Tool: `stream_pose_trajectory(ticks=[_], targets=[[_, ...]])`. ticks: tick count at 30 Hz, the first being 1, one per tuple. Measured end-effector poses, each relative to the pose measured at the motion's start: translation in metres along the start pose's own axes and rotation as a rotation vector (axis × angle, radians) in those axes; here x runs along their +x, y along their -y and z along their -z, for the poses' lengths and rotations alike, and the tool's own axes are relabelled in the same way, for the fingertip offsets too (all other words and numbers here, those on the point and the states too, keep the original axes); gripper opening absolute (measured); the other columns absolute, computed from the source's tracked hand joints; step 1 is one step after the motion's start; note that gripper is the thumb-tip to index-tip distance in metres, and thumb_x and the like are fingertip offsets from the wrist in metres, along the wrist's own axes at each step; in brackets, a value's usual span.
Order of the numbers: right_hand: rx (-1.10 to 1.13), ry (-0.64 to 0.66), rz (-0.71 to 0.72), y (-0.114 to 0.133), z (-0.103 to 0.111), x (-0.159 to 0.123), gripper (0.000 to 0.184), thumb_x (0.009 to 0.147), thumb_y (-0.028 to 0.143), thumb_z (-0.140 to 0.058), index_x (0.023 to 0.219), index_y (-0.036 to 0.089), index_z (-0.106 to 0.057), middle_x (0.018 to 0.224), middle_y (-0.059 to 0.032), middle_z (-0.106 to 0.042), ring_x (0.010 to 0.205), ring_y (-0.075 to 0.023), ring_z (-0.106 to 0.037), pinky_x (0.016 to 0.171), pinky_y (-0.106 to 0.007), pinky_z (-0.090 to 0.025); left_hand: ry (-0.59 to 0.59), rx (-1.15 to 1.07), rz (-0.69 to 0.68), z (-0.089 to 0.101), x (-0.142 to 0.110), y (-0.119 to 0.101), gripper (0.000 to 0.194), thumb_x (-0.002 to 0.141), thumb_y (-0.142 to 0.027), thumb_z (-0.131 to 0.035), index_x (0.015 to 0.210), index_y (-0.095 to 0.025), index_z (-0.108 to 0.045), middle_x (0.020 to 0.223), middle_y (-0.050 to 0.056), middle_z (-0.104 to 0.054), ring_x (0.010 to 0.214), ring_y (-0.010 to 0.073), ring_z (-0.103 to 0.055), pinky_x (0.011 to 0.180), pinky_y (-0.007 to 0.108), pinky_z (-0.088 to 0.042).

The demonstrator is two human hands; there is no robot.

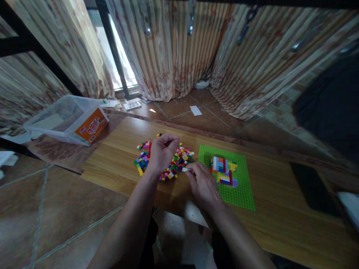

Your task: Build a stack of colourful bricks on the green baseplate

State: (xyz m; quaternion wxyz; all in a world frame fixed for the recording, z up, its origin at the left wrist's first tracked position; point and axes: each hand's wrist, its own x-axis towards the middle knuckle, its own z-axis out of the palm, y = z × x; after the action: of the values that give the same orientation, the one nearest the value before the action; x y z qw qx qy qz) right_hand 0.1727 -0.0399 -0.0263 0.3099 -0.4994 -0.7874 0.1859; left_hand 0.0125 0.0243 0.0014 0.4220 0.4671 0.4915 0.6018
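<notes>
Many small coloured toy bricks (182, 157) lie in a loose pile on the wooden table. My left hand (163, 151) is over the pile with its fingers curled together; whatever they may hold is hidden. Between the thumb and fingers of my right hand (203, 183) is a white toy brick (185, 169), at the pile's right edge. Just right of that hand lies a green baseplate (244, 194). Built on it is a flat patch of joined bricks (224, 170) in red, blue, yellow, white and purple.
A clear plastic bin (67, 123) with an orange label stands left of the table (112, 157). Toward the table's right end lies a dark flat object (312, 186). Patterned curtains (179, 48) hang behind, and papers (195, 110) lie on the tiled floor.
</notes>
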Motion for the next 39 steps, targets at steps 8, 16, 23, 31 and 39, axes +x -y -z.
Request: stream_pose_trajectory(ticks=[8,16,23,31,39], targets=[[0.151,-0.422,-0.452,-0.057,0.076,-0.022,0.029,0.084,0.039,-0.062,0.106,0.021,-0.069,0.095,-0.0063,-0.071,0.080,-0.0186,-0.066,0.074,-0.034,-0.053,0.003,0.034,0.011,-0.002,0.000,0.001,0.014,0.072,-0.028,-0.073,0.076,-0.015,-0.070,0.069,0.000,-0.066,0.064,0.0122,-0.058,0.062,0.024,-0.047],[0.034,-0.313,-0.711,-0.095,0.100,-0.037,0.036,0.068,0.042,-0.067,0.093,0.017,-0.073,0.078,-0.0071,-0.073,0.068,-0.0207,-0.067,0.065,-0.033,-0.051,0.052,0.027,0.054,-0.013,-0.002,0.002,0.011,0.073,-0.025,-0.070,0.077,-0.015,-0.070,0.073,0.001,-0.067,0.068,0.0139,-0.061,0.069,0.027,-0.051],[-0.036,-0.295,-0.744,-0.086,0.094,-0.029,0.035,0.067,0.048,-0.069,0.084,0.018,-0.074,0.074,-0.0073,-0.074,0.067,-0.0222,-0.068,0.064,-0.034,-0.048,0.072,0.079,0.037,-0.018,-0.002,0.001,0.008,0.074,-0.023,-0.069,0.078,-0.015,-0.070,0.071,0.000,-0.067,0.066,0.0131,-0.059,0.066,0.025,-0.048],[0.072,-0.344,-0.706,-0.083,0.088,-0.024,0.042,0.062,0.056,-0.073,0.080,0.018,-0.071,0.071,-0.0077,-0.073,0.063,-0.0214,-0.068,0.060,-0.033,-0.052,0.075,0.081,0.041,-0.020,-0.002,0.006,0.008,0.074,-0.022,-0.068,0.080,-0.016,-0.070,0.073,0.000,-0.068,0.066,0.0129,-0.060,0.065,0.025,-0.048],[0.113,-0.309,-0.695,-0.082,0.086,-0.024,0.052,0.062,0.061,-0.072,0.088,0.016,-0.071,0.080,-0.0110,-0.075,0.069,-0.0229,-0.069,0.066,-0.036,-0.054,0.079,0.116,0.021,-0.021,-0.003,0.005,0.009,0.075,-0.023,-0.067,0.080,-0.016,-0.071,0.071,0.000,-0.067,0.065,0.0134,-0.059,0.065,0.025,-0.047]])
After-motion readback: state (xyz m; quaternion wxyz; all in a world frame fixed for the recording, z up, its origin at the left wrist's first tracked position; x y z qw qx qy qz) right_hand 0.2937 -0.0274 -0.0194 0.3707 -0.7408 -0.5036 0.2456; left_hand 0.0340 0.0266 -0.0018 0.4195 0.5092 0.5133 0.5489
